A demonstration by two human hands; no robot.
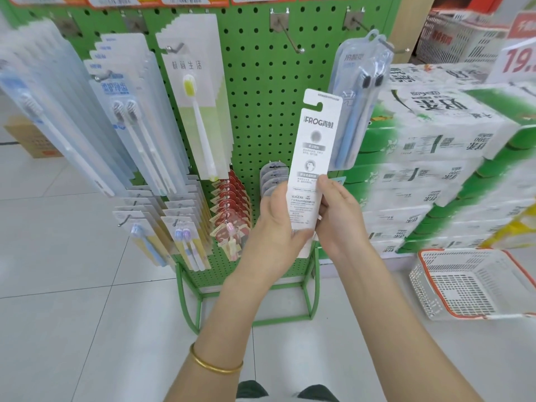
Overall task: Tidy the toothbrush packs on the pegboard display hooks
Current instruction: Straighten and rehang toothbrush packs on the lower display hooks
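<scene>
A tall white toothbrush pack [314, 146] printed "FROG" stands upright in front of the green pegboard [261, 82], its back toward me. My left hand [275, 224] grips its lower left edge and my right hand [339, 216] pinches its lower right edge. Its hanging slot is at the top, below and left of an empty metal hook [291, 39]. A blue twin toothbrush pack [356, 105] hangs on the hook at upper right. A white and yellow toothbrush pack [197, 111] hangs left of centre.
Several rows of clear toothbrush packs [130, 117] hang at the left. Smaller children's packs [179, 227] and red packs [232, 204] fill the lower hooks. Stacked tissue cases [435, 169] stand at the right, with a white plastic basket [470, 282] on the tiled floor.
</scene>
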